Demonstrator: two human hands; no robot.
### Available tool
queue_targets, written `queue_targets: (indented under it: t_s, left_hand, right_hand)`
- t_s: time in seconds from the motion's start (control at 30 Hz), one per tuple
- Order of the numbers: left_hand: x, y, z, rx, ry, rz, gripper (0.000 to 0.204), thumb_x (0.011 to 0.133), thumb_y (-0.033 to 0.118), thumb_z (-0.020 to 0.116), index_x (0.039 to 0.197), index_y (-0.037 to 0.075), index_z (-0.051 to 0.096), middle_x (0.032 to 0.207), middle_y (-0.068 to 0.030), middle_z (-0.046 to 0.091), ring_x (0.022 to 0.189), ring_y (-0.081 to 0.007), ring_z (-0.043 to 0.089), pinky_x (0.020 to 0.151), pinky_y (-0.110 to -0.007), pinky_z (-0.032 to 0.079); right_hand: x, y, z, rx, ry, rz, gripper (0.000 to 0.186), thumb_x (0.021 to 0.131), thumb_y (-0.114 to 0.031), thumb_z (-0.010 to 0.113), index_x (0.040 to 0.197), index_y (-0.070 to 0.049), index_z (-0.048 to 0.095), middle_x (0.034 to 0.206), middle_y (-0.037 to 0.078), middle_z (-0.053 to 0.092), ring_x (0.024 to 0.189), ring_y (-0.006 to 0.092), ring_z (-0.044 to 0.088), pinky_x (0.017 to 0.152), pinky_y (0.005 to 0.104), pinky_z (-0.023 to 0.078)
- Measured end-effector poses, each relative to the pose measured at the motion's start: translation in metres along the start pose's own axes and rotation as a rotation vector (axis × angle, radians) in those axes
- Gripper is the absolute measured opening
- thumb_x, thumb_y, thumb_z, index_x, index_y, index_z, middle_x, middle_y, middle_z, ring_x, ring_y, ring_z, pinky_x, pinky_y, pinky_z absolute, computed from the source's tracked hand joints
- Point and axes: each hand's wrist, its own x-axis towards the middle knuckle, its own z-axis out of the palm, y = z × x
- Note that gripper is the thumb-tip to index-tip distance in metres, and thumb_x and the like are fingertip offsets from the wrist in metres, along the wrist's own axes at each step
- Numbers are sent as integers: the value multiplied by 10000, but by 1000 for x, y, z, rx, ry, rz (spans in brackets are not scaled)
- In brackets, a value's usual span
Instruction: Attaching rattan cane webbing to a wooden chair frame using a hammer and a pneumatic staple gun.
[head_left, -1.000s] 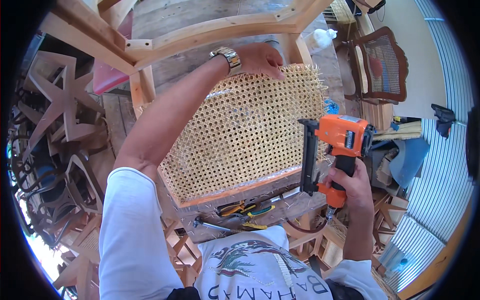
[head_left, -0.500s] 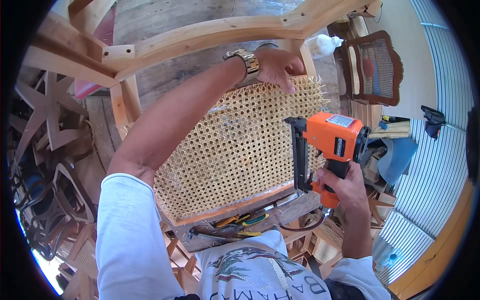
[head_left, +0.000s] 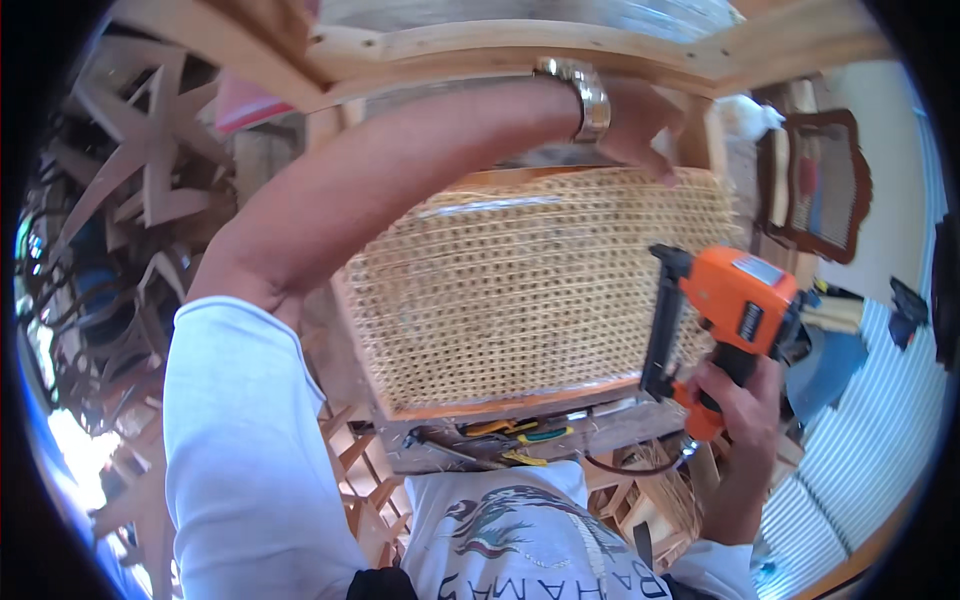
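A sheet of woven cane webbing (head_left: pixel 530 290) lies across the seat opening of a pale wooden chair frame (head_left: pixel 510 42), its cut strands sticking out at the far right corner. My left arm reaches over it, and my left hand (head_left: pixel 640 122), with a metal watch on the wrist, is closed at that corner. Its thumb presses at the webbing's far edge; the other fingers are partly hidden and blurred. My right hand (head_left: pixel 745 395) grips an orange and black pneumatic stapler (head_left: pixel 740 300) by its handle. The stapler's black nose and magazine hang over the webbing's right side.
Pliers (head_left: pixel 545 436) and a hammer (head_left: pixel 455 450) lie on the bench (head_left: pixel 610 430) near my body. An air hose (head_left: pixel 630 468) runs from the stapler's base. A brown cane-panelled chair back (head_left: pixel 825 185) stands at right; wooden parts (head_left: pixel 150 150) are piled at left.
The view has shifted, so the frame and webbing appear turned slightly and the chair's far rail sits higher. Both hands keep their places, with the stapler still held over the right side.
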Motion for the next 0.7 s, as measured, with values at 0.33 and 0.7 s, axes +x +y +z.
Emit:
queue_targets:
  t_s: [0.33,0.7]
  left_hand:
    - [-59,-18,-21,-221,-55,-124,865,957,740,671,1412,5,643,1283,-179,764,1214,-322,719,1056,-448,539]
    - [-20,0,16,-416,-120,-61,620,1006,562,728,1352,50,676,1083,-132,752,984,-223,716,876,-392,564]
  right_hand:
    - [-4,5,3,65,-2,-109,224,951,-143,757,1068,8,642,745,80,671,648,188,679,711,414,621]
    - [2,5,-16,62,23,-48,130,995,-67,710,1079,6,643,750,68,690,659,166,701,640,355,590]
